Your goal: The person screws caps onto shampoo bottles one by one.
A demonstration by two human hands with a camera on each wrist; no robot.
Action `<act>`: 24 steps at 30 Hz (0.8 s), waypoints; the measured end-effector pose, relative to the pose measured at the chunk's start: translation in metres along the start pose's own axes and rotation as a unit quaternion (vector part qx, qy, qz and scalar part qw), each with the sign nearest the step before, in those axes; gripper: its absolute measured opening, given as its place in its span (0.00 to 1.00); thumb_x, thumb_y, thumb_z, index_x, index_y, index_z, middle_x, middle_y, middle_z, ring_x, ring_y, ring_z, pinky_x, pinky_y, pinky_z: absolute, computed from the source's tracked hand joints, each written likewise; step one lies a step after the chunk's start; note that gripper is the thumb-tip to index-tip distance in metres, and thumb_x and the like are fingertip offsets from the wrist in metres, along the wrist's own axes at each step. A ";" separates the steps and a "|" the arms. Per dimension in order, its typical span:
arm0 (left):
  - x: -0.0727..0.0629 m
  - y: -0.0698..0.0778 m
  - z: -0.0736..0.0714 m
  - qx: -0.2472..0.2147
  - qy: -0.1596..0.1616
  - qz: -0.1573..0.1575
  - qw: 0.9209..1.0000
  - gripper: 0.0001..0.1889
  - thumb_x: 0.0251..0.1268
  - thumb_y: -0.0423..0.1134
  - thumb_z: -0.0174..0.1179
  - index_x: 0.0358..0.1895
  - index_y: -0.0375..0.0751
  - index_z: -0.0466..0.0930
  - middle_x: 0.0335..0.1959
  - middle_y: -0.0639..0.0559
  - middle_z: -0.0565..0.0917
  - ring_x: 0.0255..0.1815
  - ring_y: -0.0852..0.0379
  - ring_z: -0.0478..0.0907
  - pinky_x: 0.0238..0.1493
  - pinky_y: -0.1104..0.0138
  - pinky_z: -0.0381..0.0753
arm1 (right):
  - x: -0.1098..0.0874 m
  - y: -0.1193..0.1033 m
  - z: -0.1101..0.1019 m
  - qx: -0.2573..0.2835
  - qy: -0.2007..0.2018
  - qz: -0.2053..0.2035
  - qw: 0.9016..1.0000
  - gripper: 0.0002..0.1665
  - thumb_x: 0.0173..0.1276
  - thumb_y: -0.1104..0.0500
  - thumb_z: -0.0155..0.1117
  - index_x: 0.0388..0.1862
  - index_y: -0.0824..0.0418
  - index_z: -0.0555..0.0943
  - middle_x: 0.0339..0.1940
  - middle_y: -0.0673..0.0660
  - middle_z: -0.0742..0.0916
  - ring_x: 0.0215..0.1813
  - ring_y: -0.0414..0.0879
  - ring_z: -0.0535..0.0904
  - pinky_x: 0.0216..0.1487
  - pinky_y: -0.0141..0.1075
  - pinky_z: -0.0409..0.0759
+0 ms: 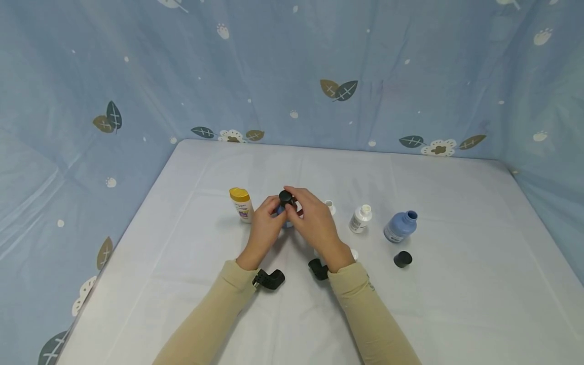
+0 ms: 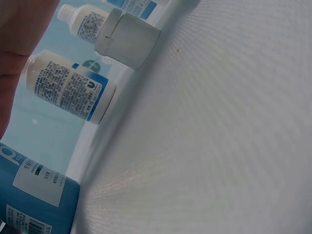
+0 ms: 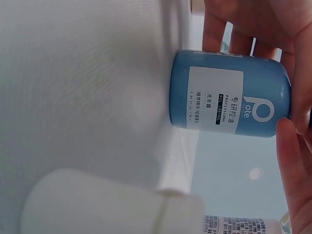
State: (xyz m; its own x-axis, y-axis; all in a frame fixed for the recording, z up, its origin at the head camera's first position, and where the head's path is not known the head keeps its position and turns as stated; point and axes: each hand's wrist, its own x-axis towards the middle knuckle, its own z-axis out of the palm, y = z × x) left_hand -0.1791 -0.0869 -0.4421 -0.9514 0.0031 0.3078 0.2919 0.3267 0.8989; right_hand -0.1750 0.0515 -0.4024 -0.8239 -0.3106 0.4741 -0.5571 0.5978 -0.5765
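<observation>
Both hands meet at a blue shampoo bottle (image 3: 214, 97) near the middle of the table. A black cap (image 1: 286, 197) sits at the top of this bottle. My right hand (image 1: 315, 218) pinches the cap between thumb and fingers. Around the bottle below it, my left hand (image 1: 265, 223) curls its fingers. In the head view the hands hide most of the bottle; in the right wrist view its pale label shows, and it stands upright on or just above the table. Whether the cap is fully seated cannot be seen.
Left of the hands stands a white bottle with a yellow cap (image 1: 242, 205). To the right are an uncapped white bottle (image 1: 360, 219), another white bottle (image 1: 329, 207) partly hidden, an open blue bottle (image 1: 400, 226) and a loose black cap (image 1: 403, 259). A white cap (image 2: 129, 39) lies near the right wrist.
</observation>
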 end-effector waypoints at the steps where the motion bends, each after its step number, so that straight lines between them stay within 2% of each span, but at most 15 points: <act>1: 0.000 0.000 0.000 -0.003 0.000 0.000 1.000 0.11 0.59 0.38 0.58 0.44 0.41 0.81 0.46 0.54 0.78 0.46 0.58 0.74 0.45 0.61 0.75 | 0.000 0.000 0.000 0.003 0.002 0.002 1.000 0.23 0.64 0.55 0.55 0.59 0.55 0.71 0.50 0.49 0.78 0.38 0.38 0.76 0.35 0.28 0.75; 6: 0.000 0.000 0.001 -0.012 0.000 -0.004 1.000 0.12 0.58 0.37 0.59 0.45 0.39 0.80 0.46 0.51 0.77 0.46 0.55 0.74 0.44 0.59 0.75 | 0.000 0.000 0.001 0.018 0.007 0.012 1.000 0.22 0.63 0.55 0.57 0.57 0.56 0.72 0.46 0.50 0.79 0.37 0.39 0.77 0.34 0.32 0.77; 10: -0.001 0.000 0.000 -0.005 -0.003 -0.009 1.000 0.13 0.58 0.40 0.59 0.46 0.43 0.80 0.46 0.54 0.77 0.46 0.57 0.74 0.44 0.61 0.75 | 0.001 -0.001 0.001 0.025 0.014 0.020 0.999 0.22 0.63 0.54 0.58 0.56 0.56 0.72 0.46 0.51 0.79 0.39 0.40 0.76 0.34 0.33 0.77; 17: -0.001 0.000 -0.001 0.014 -0.003 -0.005 1.000 0.13 0.58 0.45 0.58 0.45 0.47 0.80 0.44 0.58 0.77 0.45 0.62 0.73 0.45 0.63 0.74 | 0.000 -0.003 0.003 0.017 0.033 0.036 0.999 0.24 0.60 0.51 0.61 0.54 0.59 0.72 0.45 0.51 0.79 0.41 0.42 0.77 0.33 0.27 0.75; 24: -0.001 -0.001 0.000 0.031 0.001 0.003 1.000 0.13 0.59 0.46 0.58 0.45 0.47 0.80 0.44 0.60 0.77 0.46 0.63 0.73 0.46 0.63 0.74 | 0.000 -0.004 0.002 -0.005 0.019 0.030 0.999 0.29 0.60 0.50 0.61 0.60 0.56 0.68 0.49 0.52 0.77 0.38 0.42 0.76 0.32 0.28 0.74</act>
State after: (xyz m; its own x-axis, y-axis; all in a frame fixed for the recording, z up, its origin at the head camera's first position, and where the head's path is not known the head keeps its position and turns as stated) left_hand -0.1781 -0.0871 -0.4431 -0.9496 0.0037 0.3136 0.2908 0.3842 0.8763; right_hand -0.1726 0.0473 -0.4012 -0.8515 -0.2448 0.4638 -0.5048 0.6220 -0.5986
